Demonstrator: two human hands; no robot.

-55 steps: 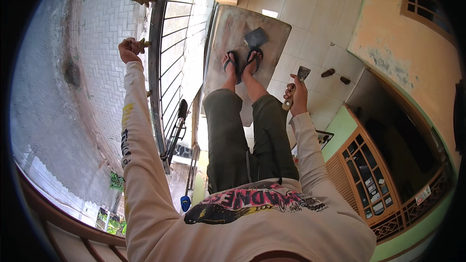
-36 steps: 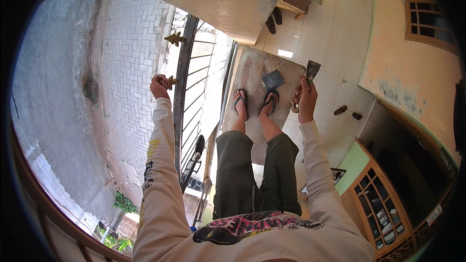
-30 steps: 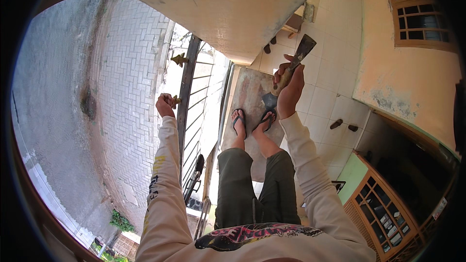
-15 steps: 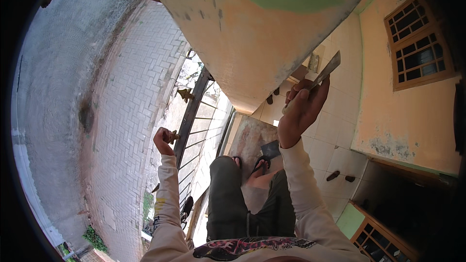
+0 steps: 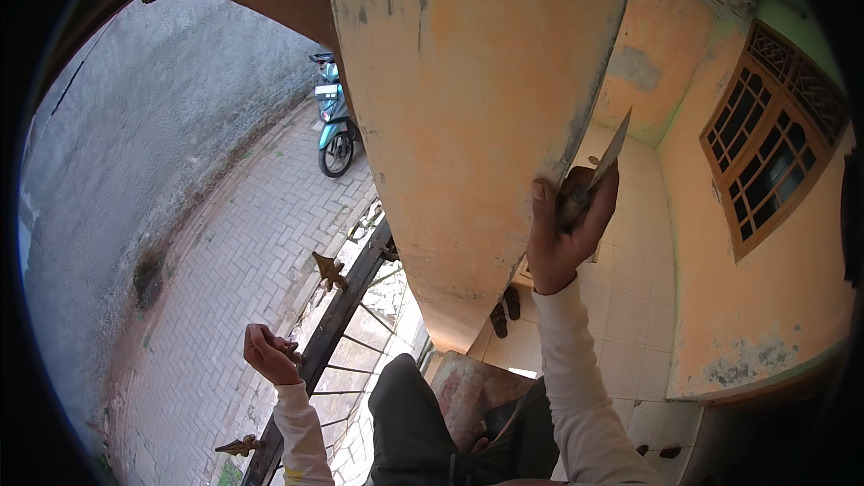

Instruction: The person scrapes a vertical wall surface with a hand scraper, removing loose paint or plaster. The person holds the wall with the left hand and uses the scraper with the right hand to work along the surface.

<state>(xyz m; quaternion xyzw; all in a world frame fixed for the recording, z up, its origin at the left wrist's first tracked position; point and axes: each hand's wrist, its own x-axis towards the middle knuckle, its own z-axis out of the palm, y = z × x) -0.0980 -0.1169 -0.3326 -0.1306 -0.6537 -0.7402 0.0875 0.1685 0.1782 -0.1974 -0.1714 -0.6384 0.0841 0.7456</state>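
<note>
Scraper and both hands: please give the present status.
Left hand gripping finial on gate. Right hand holding scraper. Wall edge beside right hand; contact unclear.

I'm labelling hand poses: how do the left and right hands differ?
The left hand grips a gate spike; the right hand grips a scraper.
The left hand is lower in view than the right hand.
The left hand looks smaller than the right hand.
Both are bare, fingers curled.
</note>
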